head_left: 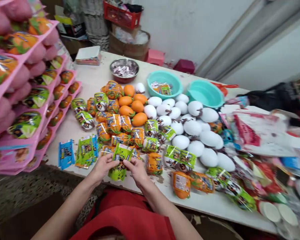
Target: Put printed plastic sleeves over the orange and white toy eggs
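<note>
Between my two hands is a green printed packet [120, 162], held upright just over the table's front edge. My left hand [103, 166] pinches its left side, and my right hand [137, 169] pinches its right side. To the left lie several flat green packets [85, 151] and blue packets [66, 154]. Beyond my hands sit several eggs in orange wrappers [113, 124] and green wrappers [151, 128]. Bare orange eggs [139, 119] and white eggs [193, 128] with brown marks are grouped farther back and to the right.
Pink trays [43, 123] of wrapped eggs are stacked high at the left. Toward the back stand a metal bowl [124, 79] and two turquoise basins [150, 78] [206, 95]. Plastic bags and wrappers [260, 133] clutter the right end. A wall [190, 30] rises behind the table.
</note>
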### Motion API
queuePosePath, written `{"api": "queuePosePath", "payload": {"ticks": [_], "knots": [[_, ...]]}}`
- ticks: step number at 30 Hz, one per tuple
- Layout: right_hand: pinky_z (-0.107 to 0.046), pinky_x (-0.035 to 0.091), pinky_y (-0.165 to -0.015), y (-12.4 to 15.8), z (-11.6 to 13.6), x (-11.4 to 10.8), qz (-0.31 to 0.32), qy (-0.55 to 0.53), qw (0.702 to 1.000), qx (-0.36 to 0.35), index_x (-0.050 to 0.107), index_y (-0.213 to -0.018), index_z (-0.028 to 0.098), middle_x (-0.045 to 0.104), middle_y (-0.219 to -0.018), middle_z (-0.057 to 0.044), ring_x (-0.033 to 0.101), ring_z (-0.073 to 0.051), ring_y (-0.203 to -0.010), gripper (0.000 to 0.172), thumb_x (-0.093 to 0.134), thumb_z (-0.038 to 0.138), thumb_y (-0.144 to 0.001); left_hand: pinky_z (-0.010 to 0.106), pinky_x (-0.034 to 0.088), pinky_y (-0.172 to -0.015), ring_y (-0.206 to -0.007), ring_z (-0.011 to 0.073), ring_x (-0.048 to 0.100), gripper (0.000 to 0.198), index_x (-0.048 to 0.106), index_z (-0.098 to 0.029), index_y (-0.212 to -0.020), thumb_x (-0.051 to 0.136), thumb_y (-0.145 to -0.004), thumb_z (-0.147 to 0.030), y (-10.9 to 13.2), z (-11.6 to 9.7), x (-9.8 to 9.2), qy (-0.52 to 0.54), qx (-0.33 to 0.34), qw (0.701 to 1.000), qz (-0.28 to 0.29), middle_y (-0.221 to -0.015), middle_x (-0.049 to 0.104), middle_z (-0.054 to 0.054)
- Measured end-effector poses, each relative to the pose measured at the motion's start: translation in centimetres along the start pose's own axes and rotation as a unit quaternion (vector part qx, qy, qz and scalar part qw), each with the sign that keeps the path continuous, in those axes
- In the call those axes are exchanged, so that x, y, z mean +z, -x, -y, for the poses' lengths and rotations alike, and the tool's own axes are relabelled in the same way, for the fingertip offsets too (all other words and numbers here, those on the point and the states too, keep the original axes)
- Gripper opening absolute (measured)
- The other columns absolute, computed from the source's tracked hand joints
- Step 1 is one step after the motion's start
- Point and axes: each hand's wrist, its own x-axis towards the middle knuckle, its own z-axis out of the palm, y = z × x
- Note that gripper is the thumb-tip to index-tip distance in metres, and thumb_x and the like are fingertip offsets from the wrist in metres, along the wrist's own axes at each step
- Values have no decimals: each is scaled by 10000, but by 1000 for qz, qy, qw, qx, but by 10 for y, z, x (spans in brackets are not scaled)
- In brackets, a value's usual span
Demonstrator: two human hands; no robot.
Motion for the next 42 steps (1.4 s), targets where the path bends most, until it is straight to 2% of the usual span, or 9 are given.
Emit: {"api": "queuePosePath", "payload": {"ticks": [9, 17, 23, 26, 28, 31, 38, 40, 42], "knots": [[-251, 427, -582, 14, 3, -53, -163, 49, 984, -45, 699, -737, 139, 638, -667, -9, 519, -139, -591, 352, 730, 478, -648, 228, 342, -504, -539, 135, 460, 426, 578, -167, -586, 582, -750, -560, -38, 17, 63, -205, 94, 970, -88, -543, 531, -17], [-222, 333, -511, 32, 11, -142, -242, 210, 946, -46, 601, -566, 168, 539, -552, 23, 455, -120, -535, 283, 678, 412, -685, 229, 403, -594, -700, 175, 547, 353, 685, -159, -730, 644, -727, -510, -60, 14, 106, -176, 106, 976, -71, -703, 632, 2], [-231, 284, -559, 41, 30, -187, -270, 331, 900, -86, 614, -601, 198, 577, -583, 16, 457, -139, -573, 80, 587, 188, -675, 237, 439, -671, -743, 182, 579, 282, 709, -171, -741, 684, -740, -452, -57, -4, 158, -120, 78, 980, 137, -752, 668, 16], [-229, 284, -563, 38, 41, -200, -238, 357, 897, -109, 604, -598, 201, 565, -579, 19, 448, -139, -570, 74, 574, 188, -664, 258, 450, -665, -746, 203, 593, 287, 732, -156, -761, 721, -702, -437, -65, -9, 176, -101, 88, 986, 100, -766, 695, 40], [-229, 299, -580, 35, 46, -207, -230, 359, 896, -121, 600, -619, 196, 564, -599, 16, 453, -143, -591, 88, 562, 229, -691, 262, 460, -679, -756, 198, 601, 301, 739, -151, -807, 732, -695, -430, -70, -11, 182, -48, 94, 991, 77, -790, 703, 45], [-235, 329, -592, 29, 51, -215, -211, 346, 905, -131, 598, -661, 185, 586, -641, 4, 478, -156, -625, 123, 543, 276, -724, 261, 476, -702, -778, 177, 620, 346, 731, -162, -947, 738, -708, -412, -71, -13, 190, 23, 66, 990, 119, -875, 714, 45], [-268, 427, -633, 23, 48, -224, -121, 313, 930, -149, 630, -727, 177, 613, -675, -8, 546, -183, -668, 222, 579, 390, -761, 289, 522, -700, -711, 184, 658, 378, 714, -104, -870, 791, -665, -412, -61, -20, 206, 90, 15, 986, 138, -808, 728, 77], [-296, 456, -678, 18, 56, -241, -165, 302, 925, -158, 636, -901, 161, 639, -821, -49, 567, -201, -741, 331, 562, 464, -792, 302, 541, -741, -786, 202, 680, 417, 688, -138, -995, 776, -690, -409, -59, -25, 199, 145, 30, 985, 92, -893, 734, 77], [-355, 463, -800, 7, 71, -266, -283, 319, 884, -192, 541, -1169, 143, 588, -1109, -129, 551, -250, -958, 546, 578, 529, -785, 308, 550, -792, -899, 216, 681, 475, 640, -184, -1117, 766, -709, -391, -59, -29, 188, 172, 46, 983, 41, -1008, 725, 69]]}}
